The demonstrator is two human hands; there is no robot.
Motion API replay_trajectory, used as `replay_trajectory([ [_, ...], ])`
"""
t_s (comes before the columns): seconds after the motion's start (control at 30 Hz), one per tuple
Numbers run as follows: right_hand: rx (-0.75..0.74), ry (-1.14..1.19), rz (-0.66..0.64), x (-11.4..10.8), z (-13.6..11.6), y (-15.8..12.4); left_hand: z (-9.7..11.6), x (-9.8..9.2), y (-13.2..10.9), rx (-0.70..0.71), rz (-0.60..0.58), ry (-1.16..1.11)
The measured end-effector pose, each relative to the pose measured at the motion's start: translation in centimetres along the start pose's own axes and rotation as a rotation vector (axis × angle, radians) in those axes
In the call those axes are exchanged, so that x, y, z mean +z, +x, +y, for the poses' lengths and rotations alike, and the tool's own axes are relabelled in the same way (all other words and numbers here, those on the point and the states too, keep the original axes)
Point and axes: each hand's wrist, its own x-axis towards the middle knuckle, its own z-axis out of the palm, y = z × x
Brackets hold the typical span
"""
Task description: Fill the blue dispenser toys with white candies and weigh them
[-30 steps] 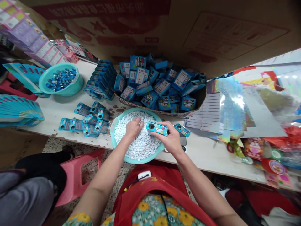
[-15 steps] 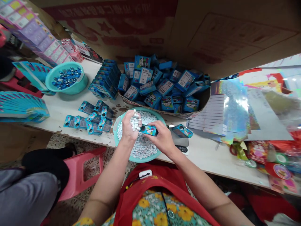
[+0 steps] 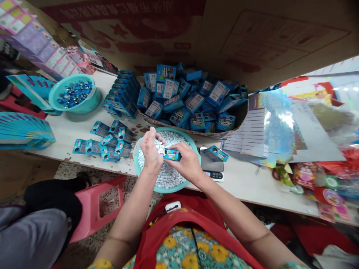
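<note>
My left hand (image 3: 151, 154) is cupped around a handful of small white candies (image 3: 160, 147). In my right hand (image 3: 189, 163) is a small blue candy box (image 3: 172, 154), gripped between thumb and fingers, its near end against the candies in the left palm. Both hands are over a turquoise basin (image 3: 198, 151) filled with white candies (image 3: 170, 180). Just right of the basin, another blue box (image 3: 215, 153) lies on a digital kitchen scale (image 3: 206, 164). Several blue boxes (image 3: 107, 139) lie on the table to the left.
Behind the basin, a cardboard carton (image 3: 238, 129) is heaped with blue boxes. Stacked boxes (image 3: 121, 93) and a basin of blue-wrapped sweets (image 3: 97, 99) stand to its left. Shiny sheets (image 3: 269, 123) and packets lie rightward. A seated person's leg (image 3: 42, 231) and a pink stool (image 3: 92, 209) are at left.
The blue box in my right hand has moved left, up against the candies in my left hand. My left fingers have curled further over the candies. The whole view has shifted slightly.
</note>
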Motion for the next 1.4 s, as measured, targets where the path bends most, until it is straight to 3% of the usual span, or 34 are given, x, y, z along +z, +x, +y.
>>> replay_trajectory([
  [0.2,0.035,0.062,0.018,-0.2,0.7,0.1,-0.3,0.5,0.2,-0.005,-0.008,0.012],
  [0.6,0.004,0.138,0.099,-0.5,0.6,0.1,-0.3,1.5,-0.4,0.122,-0.007,0.098],
  [0.77,0.083,0.063,0.058,-0.8,0.5,0.3,-1.2,1.7,0.3,0.054,0.018,0.120],
  [0.9,0.036,0.071,0.081,-1.2,0.3,0.3,-1.0,1.9,0.4,0.083,-0.002,0.068],
  [1.03,0.081,0.048,0.055,-1.1,0.3,0.4,-0.7,2.1,0.2,0.031,0.037,0.096],
  [1.17,0.056,0.079,0.084,-1.1,0.4,0.6,-0.4,2.2,-0.2,0.074,-0.011,0.093],
  [1.4,0.097,0.179,0.067,-0.5,1.6,1.3,0.0,2.2,0.0,-0.008,-0.134,0.117],
])
